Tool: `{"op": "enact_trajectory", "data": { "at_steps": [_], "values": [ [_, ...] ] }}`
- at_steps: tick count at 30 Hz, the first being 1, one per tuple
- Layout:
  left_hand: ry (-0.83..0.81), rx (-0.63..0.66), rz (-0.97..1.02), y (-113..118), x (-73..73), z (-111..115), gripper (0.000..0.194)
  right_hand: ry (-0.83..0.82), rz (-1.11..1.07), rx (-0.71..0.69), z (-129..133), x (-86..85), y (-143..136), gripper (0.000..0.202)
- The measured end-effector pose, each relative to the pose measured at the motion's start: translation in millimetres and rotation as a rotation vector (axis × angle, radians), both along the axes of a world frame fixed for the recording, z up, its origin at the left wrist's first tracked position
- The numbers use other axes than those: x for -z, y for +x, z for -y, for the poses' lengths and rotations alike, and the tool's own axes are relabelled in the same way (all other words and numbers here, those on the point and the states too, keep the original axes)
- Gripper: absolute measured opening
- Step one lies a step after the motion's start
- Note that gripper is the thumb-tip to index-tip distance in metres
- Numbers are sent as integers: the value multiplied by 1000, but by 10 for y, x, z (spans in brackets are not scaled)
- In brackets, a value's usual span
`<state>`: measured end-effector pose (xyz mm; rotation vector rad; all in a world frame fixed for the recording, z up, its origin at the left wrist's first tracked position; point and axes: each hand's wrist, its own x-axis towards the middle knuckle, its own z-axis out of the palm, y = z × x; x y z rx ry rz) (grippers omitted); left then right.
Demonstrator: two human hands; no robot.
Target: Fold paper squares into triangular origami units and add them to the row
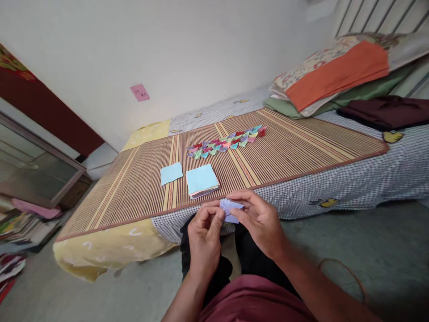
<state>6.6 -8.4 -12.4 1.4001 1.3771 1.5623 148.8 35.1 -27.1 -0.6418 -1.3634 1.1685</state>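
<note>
Between my two hands is a small piece of folded lavender paper [231,211], held over my lap near the bed's edge. My left hand [206,228] pinches its left side between thumb and fingers. On its right, the thumb and fingers of my right hand [259,221] grip it, the thumb lying across the front. Just beyond my hands sits a stack of square paper [202,179], light blue on top. A single light blue sheet [171,173] lies to the left of the stack. Farther back, several small folded paper pieces [226,144] in many colours stand in rows.
A striped bamboo mat [134,188] covers much of the bed. Folded bedding with an orange cloth [342,76] and a dark maroon cloth [385,112] lie at the right. A pink note [140,92] is on the wall. A glass-fronted cabinet [36,156] stands left.
</note>
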Motion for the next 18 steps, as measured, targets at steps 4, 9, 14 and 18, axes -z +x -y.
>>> {"op": "enact_trajectory", "data": {
  "at_steps": [4, 9, 14, 18],
  "values": [
    [29, -38, -22, -48, -4, -5, 14, 61, 76, 50, -25, -5, 61, 9],
    [-11, -15, -29, -74, -20, 4, 16, 103, 214, 118, -24, -62, 90, 7],
    [-34, -3, 17, -67, -29, 3, 16, 111, 238, 125, 3, -97, 53, 9],
    [-17, -69, 85, -35, -36, 12, 17, 120, 273, 148, 31, -87, 25, 8]
  ]
}}
